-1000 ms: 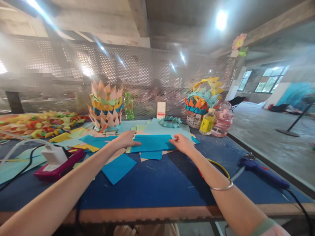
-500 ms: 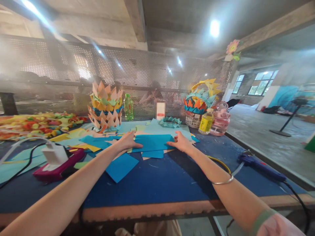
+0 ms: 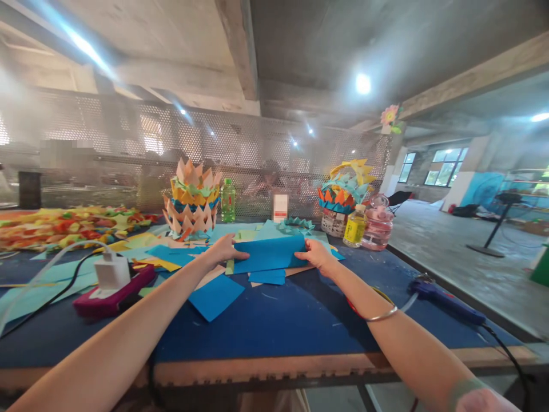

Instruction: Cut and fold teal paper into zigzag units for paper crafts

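Note:
A wide blue felt sheet [image 3: 270,253] is stretched between my two hands above the table's middle. My left hand [image 3: 225,252] pinches its left end, thumb in front and fingers behind. Its right end is gripped the same way by my right hand [image 3: 319,256]. The sheet's upper edge is raised and its face tilts toward me. Beneath it lie smaller blue and peach pieces, partly covered. A loose blue square [image 3: 217,296] rests in front of my left hand. Just behind the sheet sits a teal zigzag-edged ring [image 3: 298,225].
Stacked zigzag crowns [image 3: 191,212] stand at back left, near a green bottle [image 3: 228,201]. At back right are a basket [image 3: 334,222] of crowns, a yellow-labelled bottle [image 3: 355,228] and a pink jug [image 3: 378,229]. A glue gun [image 3: 444,300] lies right; a magenta power strip [image 3: 114,294] lies left.
The blue sheet's near-flat face has come up and tilted toward me, its top edge higher. Both hands keep to its ends. The camera view has tipped slightly upward.

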{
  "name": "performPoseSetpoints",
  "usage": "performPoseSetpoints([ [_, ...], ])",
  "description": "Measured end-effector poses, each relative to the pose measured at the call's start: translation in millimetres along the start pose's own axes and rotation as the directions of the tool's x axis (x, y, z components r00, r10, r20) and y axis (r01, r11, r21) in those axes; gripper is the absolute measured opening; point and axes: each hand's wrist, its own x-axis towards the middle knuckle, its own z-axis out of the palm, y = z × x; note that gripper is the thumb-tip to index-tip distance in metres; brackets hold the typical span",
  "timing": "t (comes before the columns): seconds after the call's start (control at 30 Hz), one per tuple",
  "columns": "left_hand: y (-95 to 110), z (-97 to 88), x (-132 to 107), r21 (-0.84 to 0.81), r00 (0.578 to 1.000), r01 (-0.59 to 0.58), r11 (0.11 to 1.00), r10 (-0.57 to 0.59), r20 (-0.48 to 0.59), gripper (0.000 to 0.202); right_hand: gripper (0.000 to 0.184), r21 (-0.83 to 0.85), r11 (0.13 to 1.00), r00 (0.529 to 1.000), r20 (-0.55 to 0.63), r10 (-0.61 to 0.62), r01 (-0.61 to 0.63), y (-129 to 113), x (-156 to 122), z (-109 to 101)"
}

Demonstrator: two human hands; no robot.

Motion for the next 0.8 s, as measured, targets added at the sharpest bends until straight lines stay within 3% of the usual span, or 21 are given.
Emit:
performPoseSetpoints([
  [0.1,2,-5.7,-3,-0.158,0.998,0.056,0.986,-0.055,0.014,0.094,0.019,0.035,0.999,1.000,-0.015,-0.001,0.002,-3,1,-2],
  [0.23,1,-6.7,-4,-0.206,0.994,0.104,0.973,-0.105,0.006,0.086,0.023,0.050,0.997,0.998,-0.040,0.056,-0.054,-1,-1,-3],
  [0.4,6,-4.4,-7,-0.239,0.992,0.126,0.963,-0.121,0.034,0.057,0.022,0.151,0.986,0.995,-0.065,0.077,-0.066,-8,-4,-1],
  [0.57,15,-8.8,-16,-0.268,0.987,0.149,0.952,-0.159,-0.016,0.062,0.035,0.309,0.939,0.984,-0.047,0.172,-0.150,-18,-4,-5],
  [0.67,17,-10.9,-19,-0.335,0.980,0.199,0.921,-0.190,0.061,0.074,0.037,0.360,0.920,0.982,-0.042,0.185,-0.158,-18,-4,-7],
  [0.8,16,-11.9,-14,-0.507,0.930,0.350,0.788,-0.225,0.292,0.085,0.034,0.364,0.923,0.988,-0.036,0.148,-0.125,-17,-5,-5],
])
